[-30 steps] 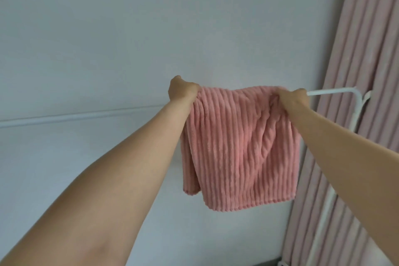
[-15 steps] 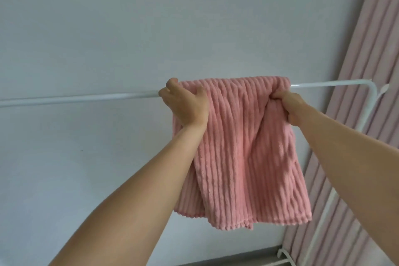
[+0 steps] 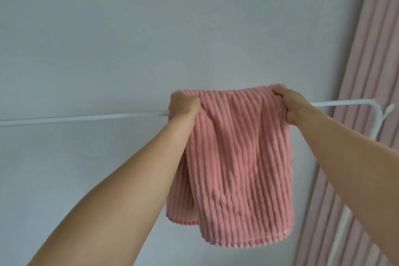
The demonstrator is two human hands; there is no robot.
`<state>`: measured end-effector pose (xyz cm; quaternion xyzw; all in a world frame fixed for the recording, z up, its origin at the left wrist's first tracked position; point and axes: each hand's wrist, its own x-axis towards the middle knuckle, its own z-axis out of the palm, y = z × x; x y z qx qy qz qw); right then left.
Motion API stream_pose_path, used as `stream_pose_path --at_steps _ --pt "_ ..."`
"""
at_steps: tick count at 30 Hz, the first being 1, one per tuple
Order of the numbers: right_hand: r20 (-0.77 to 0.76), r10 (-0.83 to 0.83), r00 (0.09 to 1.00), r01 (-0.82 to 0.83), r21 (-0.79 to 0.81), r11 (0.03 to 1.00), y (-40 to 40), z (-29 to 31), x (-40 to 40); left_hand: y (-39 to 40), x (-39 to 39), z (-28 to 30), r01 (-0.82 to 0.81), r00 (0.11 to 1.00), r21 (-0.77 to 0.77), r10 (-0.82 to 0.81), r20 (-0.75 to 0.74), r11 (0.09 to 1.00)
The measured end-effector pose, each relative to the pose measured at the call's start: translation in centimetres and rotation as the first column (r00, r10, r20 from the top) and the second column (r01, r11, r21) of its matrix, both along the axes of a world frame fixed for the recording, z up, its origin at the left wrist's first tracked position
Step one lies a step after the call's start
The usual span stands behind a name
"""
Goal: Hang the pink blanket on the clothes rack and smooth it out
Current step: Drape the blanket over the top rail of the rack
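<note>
The pink ribbed blanket (image 3: 237, 168) hangs folded over the white top bar of the clothes rack (image 3: 86, 118), near the bar's right end. My left hand (image 3: 183, 108) is closed on the blanket's top left corner at the bar. My right hand (image 3: 291, 108) is closed on its top right corner. The fabric between my hands is creased and bunched, and its lower hem hangs uneven, lower on the right. The bar is hidden where the blanket covers it.
A pale wall fills the background. Pink pleated curtains (image 3: 367, 93) hang at the right, just behind the rack's bent right corner and upright post (image 3: 224, 114). The bar runs bare to the left edge of view.
Both hands have shifted their grip along the blanket's top fold and pulled it slightly wider over the bar. The view has tilted a little, and the hem hangs differently.
</note>
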<state>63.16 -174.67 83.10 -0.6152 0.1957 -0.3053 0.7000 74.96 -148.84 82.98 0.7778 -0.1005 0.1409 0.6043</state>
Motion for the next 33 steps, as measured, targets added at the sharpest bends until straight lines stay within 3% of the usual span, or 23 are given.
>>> stream_pose_path --at_steps 4,7,13,15,18,21,23,25,28,31,33 --pt "0.265 -0.137 0.955 0.121 0.077 0.990 -0.4 0.9 -0.4 -1.1 1.0 2.9 0.054 0.998 -0.092 -0.050 0.045 0.994" --pt "0.251 -0.224 0.942 0.185 0.168 0.968 -0.5 0.3 -1.4 -1.0 0.6 3.4 0.119 0.986 -0.150 -0.100 0.131 0.981" --pt "-0.001 -0.386 0.923 0.379 -0.180 0.908 -0.5 -6.6 -1.1 0.0 -1.8 -3.1 -0.206 0.957 -0.012 0.204 0.205 0.979" --pt "-0.060 -0.428 0.902 0.395 -0.288 0.872 -0.9 -8.0 -0.8 -0.4 -2.9 -5.3 -0.255 0.921 -0.055 0.260 0.289 0.965" --pt "0.015 -0.572 0.820 0.498 -0.510 0.701 -0.4 -7.7 -0.6 -1.5 -3.7 -7.7 -0.254 0.876 -0.163 0.299 0.379 0.953" --pt "0.201 -0.618 0.760 0.603 -0.574 0.554 0.0 -6.4 -0.3 -1.8 -3.6 -8.9 -0.263 0.890 -0.221 0.324 0.321 0.939" --pt "0.233 -0.626 0.744 0.621 -0.585 0.521 -0.3 -6.8 -0.4 -1.8 -3.1 -9.9 -0.258 0.929 -0.191 0.297 0.219 0.947" --pt "0.132 -0.625 0.769 0.580 -0.554 0.598 -0.7 -8.4 -0.6 -1.6 -2.2 -11.1 -0.222 0.967 -0.172 0.240 0.088 0.960" --pt "-0.043 -0.464 0.885 0.405 -0.420 0.812 -1.9 -11.2 -0.4 -1.4 -0.6 -13.1 -0.031 0.998 -0.191 0.042 0.052 0.981" --pt "-0.046 -0.198 0.979 0.192 -0.106 0.976 -3.4 -11.6 -0.1 -1.2 0.1 -13.6 0.175 0.982 -0.309 -0.188 -0.014 0.935" --pt "-0.032 -0.034 0.999 0.035 0.037 0.999 -4.2 -11.5 0.2 -1.4 0.3 -13.5 0.180 0.977 -0.347 -0.207 -0.043 0.921"
